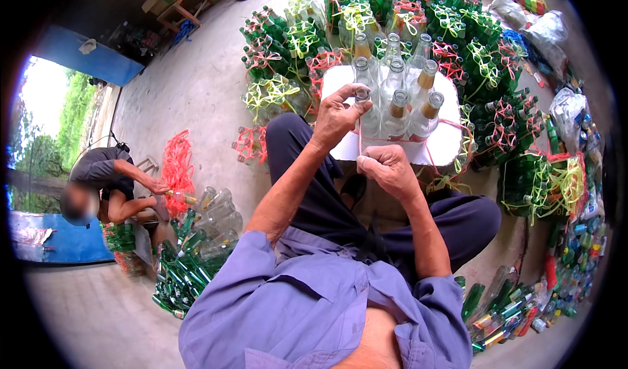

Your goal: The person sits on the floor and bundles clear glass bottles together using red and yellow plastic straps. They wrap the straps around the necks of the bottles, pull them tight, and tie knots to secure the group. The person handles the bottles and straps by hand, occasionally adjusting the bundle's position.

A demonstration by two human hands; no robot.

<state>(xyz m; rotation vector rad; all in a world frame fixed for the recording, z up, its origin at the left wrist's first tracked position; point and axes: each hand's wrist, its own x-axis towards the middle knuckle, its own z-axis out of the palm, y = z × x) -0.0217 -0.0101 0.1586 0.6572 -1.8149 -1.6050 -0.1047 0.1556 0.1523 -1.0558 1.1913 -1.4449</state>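
Observation:
Several clear glass bottles [395, 82] stand upright in a block on a white board [449, 141] before me. My left hand [341, 114] is at the neck of the near left bottle [362, 95], with thumb and forefinger around its mouth. Red plastic twine [360, 133] runs from there down to my right hand [390, 169], whose fingers are closed on it, below the board's near edge. The twine also passes low around the near bottles, and more of it lies at the board's right side.
Bundled green bottles [446, 18] tied with twine surround the board's far side. Loose bottles [181, 276] lie at left, near a crouching person [110, 182] and a heap of red twine [177, 168]. More loose bottles [510, 315] and plastic bags [547, 28] are at right.

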